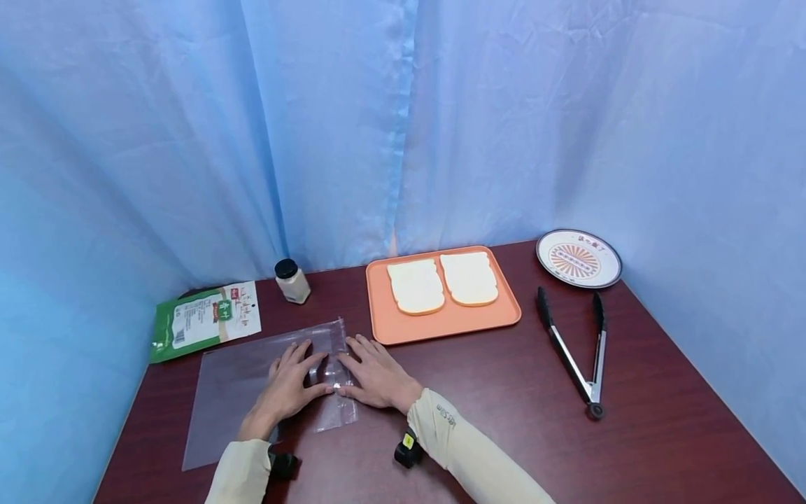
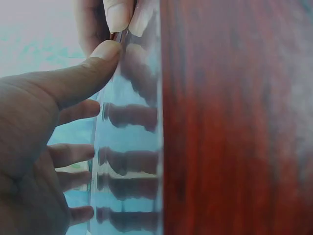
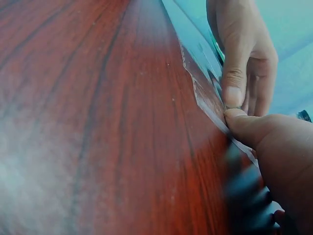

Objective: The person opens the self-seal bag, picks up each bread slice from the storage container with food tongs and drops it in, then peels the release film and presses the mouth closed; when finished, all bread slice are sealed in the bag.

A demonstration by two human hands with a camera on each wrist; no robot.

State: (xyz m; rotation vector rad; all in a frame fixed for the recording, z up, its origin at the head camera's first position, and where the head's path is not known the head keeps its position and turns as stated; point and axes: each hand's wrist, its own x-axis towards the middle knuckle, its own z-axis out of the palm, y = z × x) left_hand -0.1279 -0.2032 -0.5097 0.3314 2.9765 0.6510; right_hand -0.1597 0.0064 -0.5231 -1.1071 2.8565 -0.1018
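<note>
A clear plastic bag [image 1: 222,402] lies flat at the left front of the table, its right end under both hands. My left hand [image 1: 286,392] rests on it with spread fingers. From the right, my right hand [image 1: 380,376] touches the same end, fingers extended. Up close in the left wrist view, the two thumbs nearly meet on the plastic bag [image 2: 129,139], and the left fingertips press against it. The right wrist view has both thumbs at the bag's edge [image 3: 208,105]; the right fingers are mostly hidden there.
Behind the bag lie a green and white packet [image 1: 208,318] and a black-capped jar [image 1: 292,282]. An orange tray [image 1: 441,329] holds two bread slices [image 1: 417,287]. Farther right are a patterned plate [image 1: 579,259] and spread tongs [image 1: 576,364]. Blue curtains [image 1: 340,140] border the table.
</note>
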